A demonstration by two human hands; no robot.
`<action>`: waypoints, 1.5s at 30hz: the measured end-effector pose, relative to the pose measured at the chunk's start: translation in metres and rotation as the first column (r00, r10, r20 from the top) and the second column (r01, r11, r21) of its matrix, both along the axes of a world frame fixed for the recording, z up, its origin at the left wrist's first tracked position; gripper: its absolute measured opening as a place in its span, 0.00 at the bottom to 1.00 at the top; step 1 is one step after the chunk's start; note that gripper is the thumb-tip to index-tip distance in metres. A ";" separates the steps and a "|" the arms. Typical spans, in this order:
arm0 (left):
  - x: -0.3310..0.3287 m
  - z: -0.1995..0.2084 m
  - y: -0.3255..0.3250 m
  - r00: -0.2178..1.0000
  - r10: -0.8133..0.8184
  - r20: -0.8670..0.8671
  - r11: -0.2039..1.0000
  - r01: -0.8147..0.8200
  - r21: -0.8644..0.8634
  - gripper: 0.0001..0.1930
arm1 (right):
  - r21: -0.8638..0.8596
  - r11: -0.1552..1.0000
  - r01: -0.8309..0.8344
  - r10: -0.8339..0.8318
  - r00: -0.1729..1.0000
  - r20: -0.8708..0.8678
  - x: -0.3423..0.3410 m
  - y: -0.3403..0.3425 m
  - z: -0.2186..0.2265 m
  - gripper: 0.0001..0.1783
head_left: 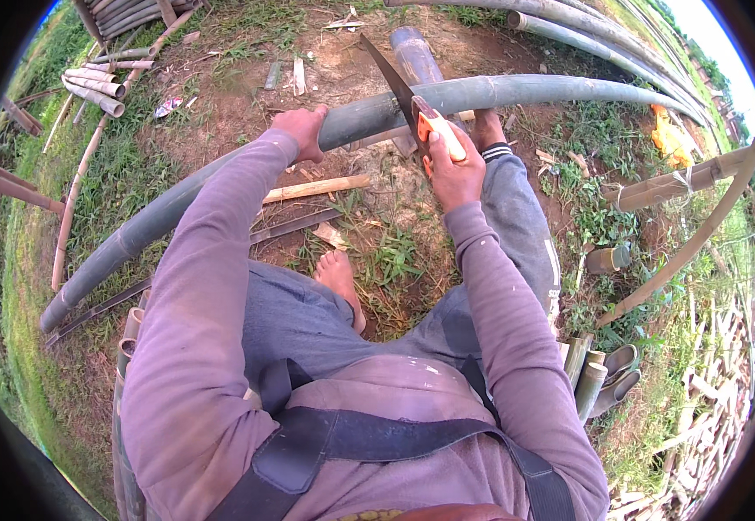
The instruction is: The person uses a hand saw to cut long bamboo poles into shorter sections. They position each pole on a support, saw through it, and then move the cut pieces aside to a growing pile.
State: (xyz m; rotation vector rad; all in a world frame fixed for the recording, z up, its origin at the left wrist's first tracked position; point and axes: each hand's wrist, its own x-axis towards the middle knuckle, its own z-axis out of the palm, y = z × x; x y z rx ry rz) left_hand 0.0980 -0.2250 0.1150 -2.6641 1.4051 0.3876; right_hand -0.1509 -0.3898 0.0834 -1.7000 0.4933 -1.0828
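Observation:
A long, thick green bamboo pole [191, 195] stretches across in front of me, from the lower left to the far right. My left hand [303, 132] is wrapped around it, left of the saw. In my right hand [455, 169] is the orange and cream handle of a handsaw [389, 73]. The saw's dark blade lies across the pole, its tip pointing away and to the left. Whether the teeth have cut into the bamboo I cannot tell. Beneath the pole, a short thick bamboo piece [414, 54] shows on its far side.
My bare foot [339, 282] is on the dirt; the other is by the pole. Cut bamboo lengths [95, 87] lie at far left. Long poles [594, 43] lie at far right, near a yellow-orange bag [671, 137]. Sandals [618, 379] and offcuts [698, 417] are at right.

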 end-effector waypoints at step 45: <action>-0.023 -0.014 0.014 0.998 -0.003 0.056 0.999 0.005 -0.039 0.56 | 0.085 0.995 -0.059 0.054 0.997 0.057 -0.046 0.017 -0.026 0.26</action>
